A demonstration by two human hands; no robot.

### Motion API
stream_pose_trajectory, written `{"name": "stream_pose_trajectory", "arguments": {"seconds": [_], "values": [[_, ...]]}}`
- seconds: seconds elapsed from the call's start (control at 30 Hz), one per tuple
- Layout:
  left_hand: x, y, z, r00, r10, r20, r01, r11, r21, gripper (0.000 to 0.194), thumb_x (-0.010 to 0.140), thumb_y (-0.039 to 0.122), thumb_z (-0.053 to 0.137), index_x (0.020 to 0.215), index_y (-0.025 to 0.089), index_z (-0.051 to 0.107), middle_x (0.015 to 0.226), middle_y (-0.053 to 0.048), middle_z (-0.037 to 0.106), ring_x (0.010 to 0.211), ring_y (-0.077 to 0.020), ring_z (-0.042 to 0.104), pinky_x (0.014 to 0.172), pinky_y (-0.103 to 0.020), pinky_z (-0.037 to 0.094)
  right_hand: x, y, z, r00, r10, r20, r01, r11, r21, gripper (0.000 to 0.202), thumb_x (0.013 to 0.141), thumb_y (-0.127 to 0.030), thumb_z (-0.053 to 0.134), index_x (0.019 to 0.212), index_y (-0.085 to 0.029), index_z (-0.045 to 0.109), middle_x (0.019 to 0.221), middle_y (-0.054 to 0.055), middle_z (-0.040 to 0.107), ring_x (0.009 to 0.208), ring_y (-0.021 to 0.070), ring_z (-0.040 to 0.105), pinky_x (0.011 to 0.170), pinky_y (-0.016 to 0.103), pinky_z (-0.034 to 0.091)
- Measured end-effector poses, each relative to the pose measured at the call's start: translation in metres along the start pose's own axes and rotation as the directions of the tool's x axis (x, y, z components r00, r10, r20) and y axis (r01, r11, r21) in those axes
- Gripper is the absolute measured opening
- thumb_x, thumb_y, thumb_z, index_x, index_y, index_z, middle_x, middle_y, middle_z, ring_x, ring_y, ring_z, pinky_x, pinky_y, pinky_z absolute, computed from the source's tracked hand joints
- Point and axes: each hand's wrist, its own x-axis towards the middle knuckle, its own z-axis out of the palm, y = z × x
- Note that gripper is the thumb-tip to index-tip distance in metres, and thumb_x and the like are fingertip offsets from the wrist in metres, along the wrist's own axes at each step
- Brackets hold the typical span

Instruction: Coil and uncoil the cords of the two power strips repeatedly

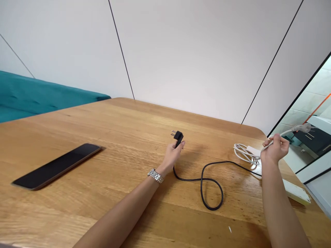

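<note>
My two hands are well apart, each closed on a cable end. My left hand [171, 155], with a silver metal-link watch [155, 175] at its wrist, is clamped around the neck of an angled black plastic plug [178, 135], thumb pressed along one side. Gripping it from behind, I judge, keeps my fingers off the bare prongs, which point left, touching nothing. From there the thin black rubbery cable [201, 179] drops to the pale wooden desk [144, 124], makes one loose loop and runs right until my forearm hides it; that slack probably lets me lift the plug freely.

My right hand [275, 150] is curled into a fist around a white round cable [286, 132], a little below its translucent plug [305, 128]. The plug sticks out to the right, raised and free, likely because the cable is stiff enough to carry it. The rest of this cable lies in a loose coil beneath and beside my fist.

A long white power strip [297, 192] lies beyond my right forearm; what joins to it I can't tell. The flat black rectangular tablet [57, 165] lies well apart on the left, untouched, perhaps to leave room for the cables.
</note>
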Motion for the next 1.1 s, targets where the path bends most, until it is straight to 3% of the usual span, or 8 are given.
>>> {"name": "stream_pose_trajectory", "arguments": {"seconds": [0.07,0.2,0.37,0.57,0.7,0.87,0.97,1.1], "values": [[-0.003,0.011,0.006,0.999,-0.024,0.039,0.026,0.998,-0.053,0.042,0.065,0.058,0.059,0.062,0.021,0.038,0.044,0.011,0.023,0.036,-0.0044,0.016,0.039,-0.020,0.013,-0.004,-0.024,0.005,0.993,0.069,0.095,-0.084,0.984,0.160,0.034,0.071,-0.037,0.071,0.074,-0.023,0.040,0.059,-0.009,0.048,0.038,0.0051,0.038,0.037,0.018,0.027],[-0.022,0.051,0.030,0.971,-0.006,0.240,0.068,0.965,-0.253,0.046,0.060,0.052,0.071,0.066,0.020,0.038,0.046,0.013,0.023,0.037,-0.0020,0.015,0.037,-0.017,0.010,-0.022,-0.067,0.017,0.948,0.123,0.293,-0.207,0.939,0.274,0.036,0.067,-0.034,0.077,0.070,-0.021,0.044,0.058,-0.009,0.050,0.038,0.0038,0.038,0.037,0.017,0.027],[-0.053,0.108,0.070,0.925,0.190,0.329,-0.021,0.890,-0.456,0.043,0.062,0.046,0.076,0.072,0.019,0.044,0.048,0.012,0.025,0.038,-0.0016,0.016,0.038,-0.017,0.011,-0.049,-0.101,0.027,0.824,0.101,0.558,-0.269,0.936,0.228,0.030,0.067,-0.033,0.080,0.069,-0.020,0.053,0.054,-0.008,0.053,0.036,0.0038,0.039,0.036,0.016,0.028],[-0.074,0.129,0.096,0.895,0.397,0.204,-0.253,0.828,-0.500,0.044,0.060,0.039,0.081,0.075,0.018,0.045,0.056,0.010,0.029,0.047,-0.0039,0.025,0.044,-0.019,0.022,-0.104,-0.108,0.039,0.609,0.111,0.786,-0.186,0.982,0.006,0.026,0.079,-0.035,0.072,0.069,-0.019,0.053,0.052,-0.007,0.051,0.039,0.0061,0.045,0.036,0.017,0.031],[-0.073,0.124,0.099,0.928,0.352,0.122,-0.243,0.821,-0.516,0.042,0.065,0.042,0.078,0.072,0.019,0.044,0.057,0.008,0.031,0.049,-0.0051,0.027,0.045,-0.021,0.024,-0.132,-0.106,0.043,0.427,0.138,0.893,-0.072,0.990,-0.119,0.029,0.083,-0.038,0.065,0.068,-0.019,0.050,0.053,-0.007,0.045,0.044,0.0067,0.041,0.041,0.020,0.033],[-0.068,0.129,0.089,0.961,0.269,0.061,-0.195,0.819,-0.539,0.048,0.071,0.052,0.071,0.060,0.020,0.036,0.051,0.008,0.027,0.045,-0.0061,0.023,0.042,-0.023,0.020,-0.139,-0.099,0.045,0.287,0.260,0.922,-0.048,0.965,-0.257,0.026,0.080,-0.040,0.065,0.083,-0.020,0.049,0.069,-0.004,0.053,0.059,0.0101,0.048,0.053,0.022,0.039],[-0.070,0.139,0.076,0.960,0.280,0.012,-0.211,0.750,-0.627,0.054,0.069,0.053,0.073,0.057,0.021,0.032,0.049,0.008,0.024,0.045,-0.0067,0.024,0.043,-0.023,0.026,-0.142,-0.092,0.046,0.085,0.390,0.917,0.049,0.917,-0.395,0.032,0.072,-0.036,0.071,0.092,-0.021,0.050,0.078,-0.003,0.056,0.065,0.0110,0.050,0.058,0.022,0.040],[-0.070,0.161,0.054,0.973,0.229,-0.003,-0.165,0.694,-0.701,0.057,0.069,0.051,0.076,0.055,0.021,0.028,0.048,0.008,0.020,0.043,-0.0071,0.020,0.038,-0.023,0.019,-0.151,-0.081,0.042,-0.164,0.500,0.850,0.187,0.862,-0.471,0.008,0.074,-0.024,0.061,0.079,-0.019,0.057,0.066,-0.005,0.055,0.061,0.0102,0.049,0.057,0.021,0.037]]}}
